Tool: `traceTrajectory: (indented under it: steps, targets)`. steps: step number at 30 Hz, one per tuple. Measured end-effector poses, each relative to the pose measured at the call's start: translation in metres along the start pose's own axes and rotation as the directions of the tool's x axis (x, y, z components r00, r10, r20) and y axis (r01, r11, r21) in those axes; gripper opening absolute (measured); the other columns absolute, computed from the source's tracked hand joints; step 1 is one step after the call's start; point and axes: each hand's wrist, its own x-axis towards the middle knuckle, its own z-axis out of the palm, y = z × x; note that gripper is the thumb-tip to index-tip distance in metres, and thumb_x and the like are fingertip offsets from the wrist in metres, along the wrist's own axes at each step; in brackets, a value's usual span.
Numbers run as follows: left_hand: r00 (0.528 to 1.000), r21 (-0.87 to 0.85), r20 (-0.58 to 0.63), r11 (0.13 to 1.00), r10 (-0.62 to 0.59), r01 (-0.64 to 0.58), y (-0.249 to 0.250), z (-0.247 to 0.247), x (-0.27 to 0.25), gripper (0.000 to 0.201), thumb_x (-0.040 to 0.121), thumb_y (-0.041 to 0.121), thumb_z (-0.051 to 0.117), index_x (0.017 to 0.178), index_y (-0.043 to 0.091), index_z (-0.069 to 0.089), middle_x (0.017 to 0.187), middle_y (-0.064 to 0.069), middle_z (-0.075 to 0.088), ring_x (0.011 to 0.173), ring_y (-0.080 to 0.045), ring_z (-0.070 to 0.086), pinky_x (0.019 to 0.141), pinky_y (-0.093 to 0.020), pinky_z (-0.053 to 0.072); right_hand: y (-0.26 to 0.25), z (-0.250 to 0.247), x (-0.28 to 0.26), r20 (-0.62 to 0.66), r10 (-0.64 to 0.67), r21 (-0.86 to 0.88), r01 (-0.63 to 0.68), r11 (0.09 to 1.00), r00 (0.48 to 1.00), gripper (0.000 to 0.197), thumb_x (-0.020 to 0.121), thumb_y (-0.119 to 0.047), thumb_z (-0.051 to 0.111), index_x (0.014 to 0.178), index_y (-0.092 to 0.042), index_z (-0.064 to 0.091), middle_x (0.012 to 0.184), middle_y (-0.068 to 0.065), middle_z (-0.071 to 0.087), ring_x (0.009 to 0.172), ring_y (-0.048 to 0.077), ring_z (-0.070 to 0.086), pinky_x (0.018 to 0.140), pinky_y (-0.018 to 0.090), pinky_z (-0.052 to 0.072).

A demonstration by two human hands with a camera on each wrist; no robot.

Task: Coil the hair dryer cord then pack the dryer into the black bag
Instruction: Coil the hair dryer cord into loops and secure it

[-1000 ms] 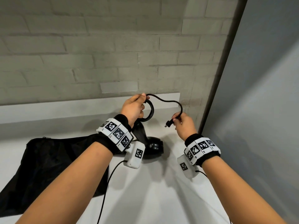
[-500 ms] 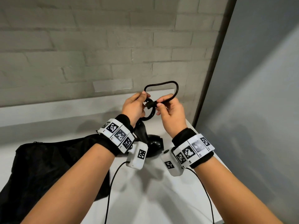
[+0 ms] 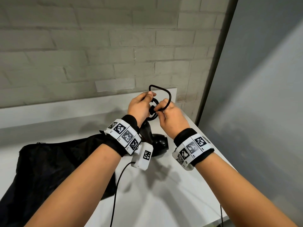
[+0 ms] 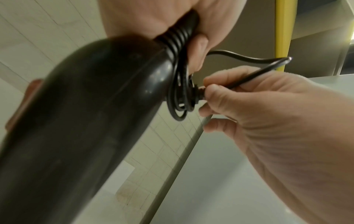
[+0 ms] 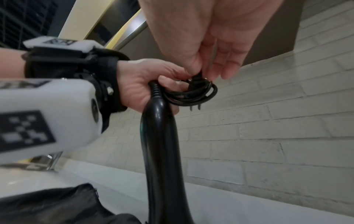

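The black hair dryer (image 3: 158, 142) hangs nose-down over the white table, its handle (image 5: 161, 136) rising into my left hand (image 3: 141, 107). That hand grips the ribbed cord end (image 4: 179, 35) together with several small loops of black cord (image 5: 193, 94). My right hand (image 3: 167, 112) pinches the plug (image 4: 199, 91) at the coil, its prongs (image 5: 194, 107) poking down through the loops. A last loop of cord (image 3: 164, 91) arches above both hands. The black bag (image 3: 54, 167) lies flat on the table to the left, below my left forearm.
A grey brick wall (image 3: 98, 46) with a low ledge (image 3: 65, 108) stands right behind the table. A grey partition (image 3: 262, 95) closes the right side. The table's right edge (image 3: 213, 145) runs just beyond my right wrist. Thin sensor cables (image 3: 118, 185) hang from both wristbands.
My right hand has brought the plug from the right into the coil at my left hand, and the free loop of cord has shrunk. The dryer stays hanging.
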Motion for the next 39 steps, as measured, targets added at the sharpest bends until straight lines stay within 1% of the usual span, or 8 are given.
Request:
traceTrajectory:
  steps: [4,9,15,19,22,30,35,39]
  targets:
    - [1.0,-0.022,0.017,1.0,-0.014,0.014,-0.001,0.0,0.0,0.026,0.095,0.027,0.046,0.076,0.023,0.063,0.033,0.012,0.032,0.031,-0.005,0.028,0.037,-0.015,0.026,-0.001,0.009,-0.002,0.045,-0.077,-0.1,0.081,0.992,0.996,0.015,0.074,0.003,0.05,0.081,0.0,0.063,0.082,0.018,0.064,0.078,0.036,0.059,0.071,0.04,0.052]
    - [0.996,-0.095,0.075,0.994,-0.043,0.05,-0.001,-0.007,-0.002,0.029,0.096,0.027,0.043,0.075,0.016,0.06,0.036,0.012,0.033,0.033,-0.003,0.026,0.034,-0.014,0.022,0.004,0.02,0.0,-0.11,0.187,0.234,-0.157,0.959,0.976,0.034,0.078,-0.002,0.062,0.109,0.002,0.047,0.099,0.0,0.044,0.072,-0.004,0.046,0.068,0.004,0.04]
    - [0.991,-0.068,0.126,0.997,-0.038,0.047,0.0,-0.012,-0.002,0.024,0.097,0.023,0.043,0.084,0.017,0.062,0.055,0.002,0.033,0.038,-0.002,0.027,0.032,-0.012,0.021,0.007,0.024,0.015,0.167,0.186,0.403,-0.239,0.884,0.968,0.052,0.082,0.012,0.045,0.132,0.001,0.036,0.126,0.012,0.052,0.113,0.01,0.049,0.099,0.01,0.037]
    - [0.993,-0.114,0.112,0.992,-0.037,0.05,0.003,-0.01,-0.001,0.024,0.098,0.018,0.04,0.094,0.02,0.063,0.044,0.012,0.041,0.035,-0.001,0.028,0.034,-0.011,0.018,0.012,0.026,0.02,0.289,0.217,0.48,-0.337,0.81,0.933,0.037,0.088,0.004,0.043,0.123,-0.006,0.043,0.092,0.006,0.059,0.074,0.004,0.054,0.071,0.015,0.044]
    - [0.995,-0.115,0.085,0.992,-0.05,0.06,0.003,-0.01,0.002,0.025,0.098,0.021,0.041,0.086,0.023,0.063,0.056,0.005,0.035,0.039,-0.001,0.028,0.033,-0.011,0.02,0.025,0.014,0.018,0.423,0.186,0.386,-0.362,0.848,0.887,0.008,0.089,-0.011,0.053,0.091,-0.017,0.049,0.077,0.001,0.055,0.067,0.009,0.047,0.067,0.016,0.04]
    - [0.998,-0.038,0.059,0.999,-0.037,0.039,0.003,-0.007,0.011,0.024,0.096,0.018,0.045,0.075,0.017,0.057,0.065,0.005,0.035,0.038,-0.002,0.032,0.034,-0.01,0.018,0.109,-0.009,-0.016,0.592,0.416,-0.183,-0.388,0.903,0.69,0.035,0.099,-0.024,0.028,0.073,-0.012,0.049,0.082,0.008,0.053,0.082,0.022,0.048,0.075,0.026,0.033]
    - [0.994,-0.008,0.088,0.998,-0.059,0.06,0.004,-0.006,0.015,0.018,0.088,0.008,0.059,0.074,0.019,0.054,0.041,0.013,0.042,0.028,-0.001,0.019,0.029,-0.011,0.017,0.103,-0.002,-0.016,0.571,0.502,-0.244,-0.449,0.86,0.65,0.027,0.097,-0.027,0.036,0.105,-0.008,0.054,0.094,0.011,0.059,0.091,0.025,0.053,0.079,0.026,0.036]
    - [0.995,0.009,0.08,0.998,-0.06,0.059,0.004,-0.006,0.019,0.018,0.086,0.003,0.059,0.078,0.019,0.059,0.046,0.01,0.044,0.027,-0.001,0.019,0.028,-0.012,0.019,0.071,0.006,-0.004,0.547,0.424,0.022,-0.519,0.854,0.721,0.04,0.092,-0.019,0.047,0.131,-0.016,0.038,0.119,0.009,0.057,0.109,0.024,0.051,0.087,0.026,0.038]
